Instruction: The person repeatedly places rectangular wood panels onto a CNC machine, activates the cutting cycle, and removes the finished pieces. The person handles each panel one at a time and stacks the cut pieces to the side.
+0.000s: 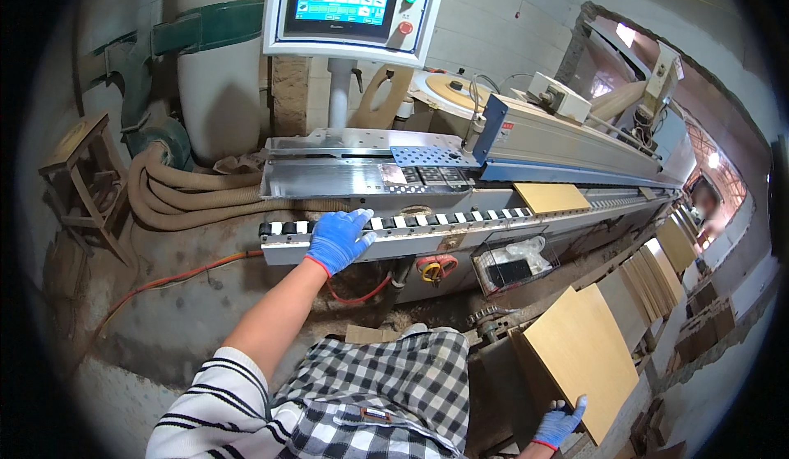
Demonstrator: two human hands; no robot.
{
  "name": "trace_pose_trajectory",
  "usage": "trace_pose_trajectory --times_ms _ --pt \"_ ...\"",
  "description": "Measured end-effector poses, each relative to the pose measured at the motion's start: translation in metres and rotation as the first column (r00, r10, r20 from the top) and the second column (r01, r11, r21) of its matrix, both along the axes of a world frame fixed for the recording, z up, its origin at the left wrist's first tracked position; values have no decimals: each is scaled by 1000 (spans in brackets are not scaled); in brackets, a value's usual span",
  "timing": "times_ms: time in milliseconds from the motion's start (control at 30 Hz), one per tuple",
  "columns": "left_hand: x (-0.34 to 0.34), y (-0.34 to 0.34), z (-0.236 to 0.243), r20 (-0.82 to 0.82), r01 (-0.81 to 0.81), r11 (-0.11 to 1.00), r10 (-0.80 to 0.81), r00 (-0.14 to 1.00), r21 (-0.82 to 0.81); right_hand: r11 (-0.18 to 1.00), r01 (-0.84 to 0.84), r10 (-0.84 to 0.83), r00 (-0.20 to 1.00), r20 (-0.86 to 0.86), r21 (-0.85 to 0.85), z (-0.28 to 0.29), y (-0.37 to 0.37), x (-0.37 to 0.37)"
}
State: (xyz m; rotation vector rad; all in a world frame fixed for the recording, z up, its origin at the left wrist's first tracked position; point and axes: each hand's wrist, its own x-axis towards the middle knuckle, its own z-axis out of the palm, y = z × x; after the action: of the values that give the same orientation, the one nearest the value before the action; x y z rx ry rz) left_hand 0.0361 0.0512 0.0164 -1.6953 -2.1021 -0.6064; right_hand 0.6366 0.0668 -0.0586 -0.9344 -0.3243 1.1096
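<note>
My left hand, in a blue glove, lies on the roller rail along the machine's front. Its fingers are stretched out over the small black and white rollers, and nothing is in it. At the lower right, my right hand, also gloved in blue, grips the near edge of a flat tan wooden board. That board sits tilted and slightly askew over a darker stack beside me; some of the fingers are hidden at its edge. Farther along the rail rests another tan board, close against the blue-edged machine beam.
A control screen with green and red knobs stands above the metal machine table. Ribbed hoses and a wooden stool are at left. A wire basket hangs below the rail. More boards stand at right.
</note>
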Motion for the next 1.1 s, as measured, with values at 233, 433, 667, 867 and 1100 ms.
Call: trace_pose_trajectory --times_ms 233,433,667,867,1100 --pt "10 -38 -8 -14 137 970 -137 990 202 970 -225 220 974 61 96 1 -12 -59" --pt "50 -94 20 79 305 936 -323 943 176 763 -639 640 768 25 98 36 2 -187" --pt "31 -138 10 8 178 982 -179 984 57 330 -942 944 328 -38 65 42 42 -331" --pt "-14 -144 1 -19 -53 987 57 998 151 197 -965 970 167 -175 171 47 50 -402" --pt "-56 -103 -6 -3 -204 970 206 979 129 211 -964 975 220 38 159 41 53 -359"
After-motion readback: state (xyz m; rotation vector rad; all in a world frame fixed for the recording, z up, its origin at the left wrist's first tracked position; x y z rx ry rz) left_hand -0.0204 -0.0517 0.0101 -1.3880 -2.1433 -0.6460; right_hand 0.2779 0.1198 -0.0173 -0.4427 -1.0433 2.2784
